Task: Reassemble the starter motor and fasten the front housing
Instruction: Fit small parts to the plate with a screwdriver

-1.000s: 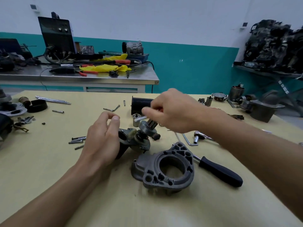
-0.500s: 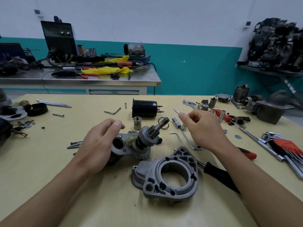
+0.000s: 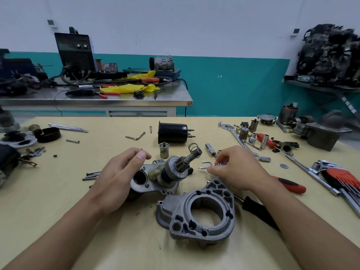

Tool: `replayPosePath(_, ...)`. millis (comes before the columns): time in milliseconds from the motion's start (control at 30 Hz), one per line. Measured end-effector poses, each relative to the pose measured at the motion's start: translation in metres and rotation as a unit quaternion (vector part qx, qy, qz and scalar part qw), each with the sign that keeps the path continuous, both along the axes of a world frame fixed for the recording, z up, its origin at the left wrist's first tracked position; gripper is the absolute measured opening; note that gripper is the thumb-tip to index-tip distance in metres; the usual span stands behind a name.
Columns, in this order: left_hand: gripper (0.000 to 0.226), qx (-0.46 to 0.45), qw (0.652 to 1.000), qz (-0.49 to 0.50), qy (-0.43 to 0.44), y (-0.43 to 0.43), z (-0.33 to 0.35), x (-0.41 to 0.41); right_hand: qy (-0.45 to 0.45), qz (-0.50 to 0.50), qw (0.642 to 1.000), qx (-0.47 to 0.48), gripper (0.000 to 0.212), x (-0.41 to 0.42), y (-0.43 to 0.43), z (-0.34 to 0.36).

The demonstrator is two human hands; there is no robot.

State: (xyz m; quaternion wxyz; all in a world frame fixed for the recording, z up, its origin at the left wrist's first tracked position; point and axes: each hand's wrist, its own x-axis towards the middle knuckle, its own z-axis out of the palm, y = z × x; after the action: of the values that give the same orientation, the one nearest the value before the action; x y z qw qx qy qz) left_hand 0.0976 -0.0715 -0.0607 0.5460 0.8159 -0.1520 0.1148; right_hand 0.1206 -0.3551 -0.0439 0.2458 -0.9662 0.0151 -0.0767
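Note:
The partly assembled starter motor (image 3: pixel 165 175) lies mid-table, its pinion shaft (image 3: pixel 191 155) pointing up and to the right. My left hand (image 3: pixel 118 180) steadies the motor's left side, thumb and forefinger curled together above it. The grey front housing (image 3: pixel 200 215) lies apart on the table, just in front of the motor, open side up. My right hand (image 3: pixel 235 168) hovers low to the right of the shaft, its fingertips pinched on a thin silver rod (image 3: pixel 203 168), beside an L-shaped hex key (image 3: pixel 207 162).
Behind the motor are a black solenoid (image 3: pixel 172 132), a small plunger (image 3: pixel 164 151) and a spring (image 3: pixel 193 147). Long bolts (image 3: pixel 91 175) lie to the left. Sockets, a red-handled screwdriver (image 3: pixel 288 185), a black-handled tool (image 3: pixel 259 213) and a hex key set (image 3: pixel 342 178) crowd the right.
My right hand left the pinion shaft, swung right, then dropped to the table by the hex key. My left hand stayed on the motor.

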Motion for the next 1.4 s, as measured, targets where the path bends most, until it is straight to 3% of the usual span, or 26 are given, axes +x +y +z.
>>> replayPosePath(1133,0.038,0.048,0.998,-0.023,0.017,0.0029,0.0029,-0.0021,0.015,0.007,1.0,-0.013,0.035,-0.0004,0.0005,-0.002)
replayPosePath(1267,0.053,0.056,0.998,-0.028,0.013,0.0047,0.0017,-0.0031,0.017,0.008,1.0,-0.013,0.035,-0.0001,0.0011,-0.0012)
replayPosePath(1400,0.053,0.066,0.997,-0.029,0.011,0.0036,0.0029,-0.0055,0.016,0.005,1.0,-0.009,0.036,-0.0012,0.001,-0.0009)
